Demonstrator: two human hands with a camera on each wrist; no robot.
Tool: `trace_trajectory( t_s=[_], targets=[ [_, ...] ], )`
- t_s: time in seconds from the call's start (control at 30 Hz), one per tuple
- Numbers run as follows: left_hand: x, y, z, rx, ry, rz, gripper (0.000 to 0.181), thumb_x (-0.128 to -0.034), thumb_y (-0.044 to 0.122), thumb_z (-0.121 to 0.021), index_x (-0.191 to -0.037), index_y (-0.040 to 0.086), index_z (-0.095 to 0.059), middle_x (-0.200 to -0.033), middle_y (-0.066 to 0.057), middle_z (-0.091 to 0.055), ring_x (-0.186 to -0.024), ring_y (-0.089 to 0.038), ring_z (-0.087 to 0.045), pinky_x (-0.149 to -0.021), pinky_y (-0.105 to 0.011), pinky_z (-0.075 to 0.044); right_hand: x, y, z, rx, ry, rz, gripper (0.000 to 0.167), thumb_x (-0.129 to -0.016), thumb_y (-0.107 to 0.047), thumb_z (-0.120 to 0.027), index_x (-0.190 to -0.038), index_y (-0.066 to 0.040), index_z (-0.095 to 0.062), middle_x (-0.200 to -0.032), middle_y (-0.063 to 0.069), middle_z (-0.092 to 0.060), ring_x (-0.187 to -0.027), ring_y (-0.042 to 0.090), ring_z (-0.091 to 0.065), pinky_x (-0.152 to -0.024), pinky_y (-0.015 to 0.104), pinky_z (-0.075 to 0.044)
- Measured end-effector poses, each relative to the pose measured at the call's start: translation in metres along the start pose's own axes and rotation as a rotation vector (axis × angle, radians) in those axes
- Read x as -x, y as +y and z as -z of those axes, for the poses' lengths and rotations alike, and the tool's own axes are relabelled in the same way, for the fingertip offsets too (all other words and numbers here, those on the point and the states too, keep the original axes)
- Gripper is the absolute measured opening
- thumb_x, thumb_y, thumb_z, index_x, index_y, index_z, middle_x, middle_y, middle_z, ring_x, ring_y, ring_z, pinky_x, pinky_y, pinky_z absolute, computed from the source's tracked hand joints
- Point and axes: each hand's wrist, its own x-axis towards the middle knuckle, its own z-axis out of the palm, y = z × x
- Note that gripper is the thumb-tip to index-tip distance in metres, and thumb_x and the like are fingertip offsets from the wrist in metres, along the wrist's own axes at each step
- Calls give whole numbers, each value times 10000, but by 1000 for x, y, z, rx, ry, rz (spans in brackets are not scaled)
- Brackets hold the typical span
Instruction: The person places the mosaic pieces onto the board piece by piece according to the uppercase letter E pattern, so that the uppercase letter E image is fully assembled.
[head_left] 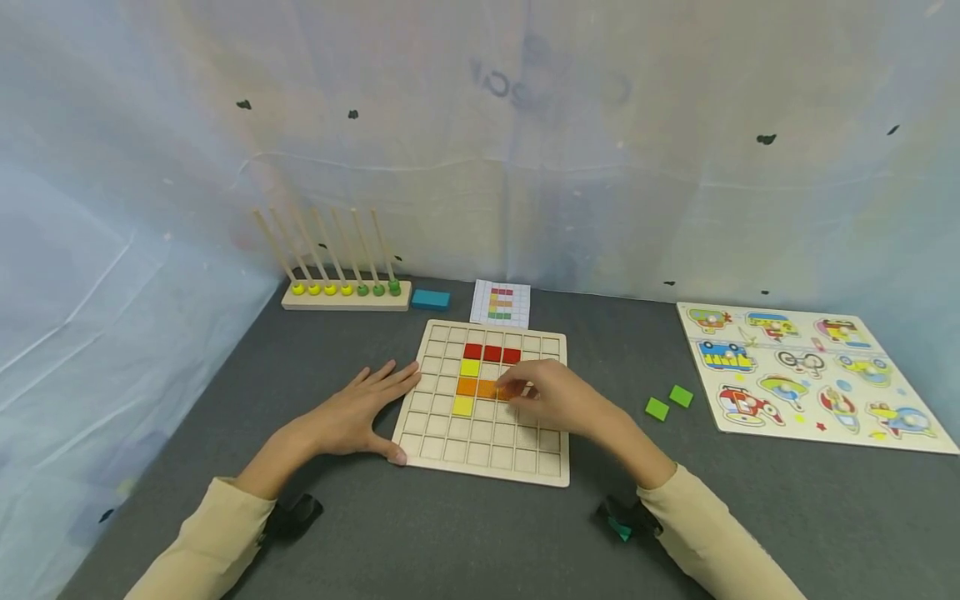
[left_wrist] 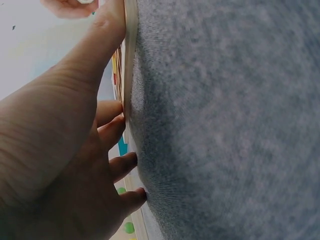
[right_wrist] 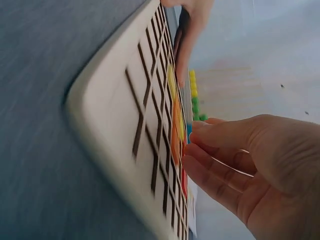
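A pale wooden grid board (head_left: 480,476) lies on the dark table. Three red tiles (head_left: 492,354) form a row on it, with a yellow tile (head_left: 470,367) below the left one, then a row of orange tiles (head_left: 467,387), and another yellow tile (head_left: 462,406) beneath. My left hand (head_left: 358,412) is spread, thumb and fingertips against the board's left edge (left_wrist: 130,65). With bent fingers and thumb, my right hand (head_left: 558,396) pinches the orange tile (head_left: 506,395) at the row's right end, low over its cell. The fingers partly cover that tile.
Two green tiles (head_left: 657,408) lie right of the board. Behind it are a printed pattern card (head_left: 500,302), a blue block (head_left: 431,300) and a bead stand (head_left: 347,302) with upright pegs. A picture puzzle board (head_left: 817,375) lies at far right. A pale sheet hangs behind the table.
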Motion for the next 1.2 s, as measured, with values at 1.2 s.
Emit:
trace_trajectory(
  t_s=[1.2],
  targets=[
    [0, 1, 0, 4, -2, -3, 1219, -653, 714, -725, -1571, 93, -218, -1631, -93, -160, -1482, -402, -98, -1149, -641, -62, 124, 48, 42, 31, 2, -165, 379, -806, -82, -798, -1169, -67, -691, -1048, -18, -678, -911, 114, -625, -744, 281, -557]
  ],
)
